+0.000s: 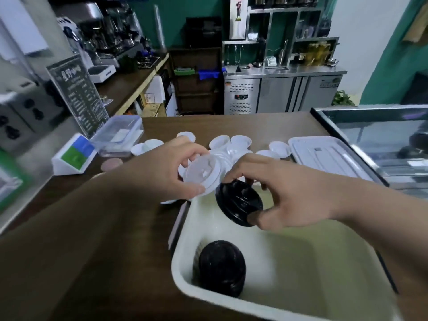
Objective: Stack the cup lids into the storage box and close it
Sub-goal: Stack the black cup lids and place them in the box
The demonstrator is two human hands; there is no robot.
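Lids of white plastic (202, 174) are clasped in the grip of the left hand (166, 165), while a black lid (238, 202) is pinched by the right hand (289, 193) above the open storage box (301, 262) on the near right of the surface (254, 126). A black lid stack (220, 267) is seen inside the box.

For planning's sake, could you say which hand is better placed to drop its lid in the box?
Right hand: its black lid hangs over the box, near the black stack; left hand holds white lids outside the rim.
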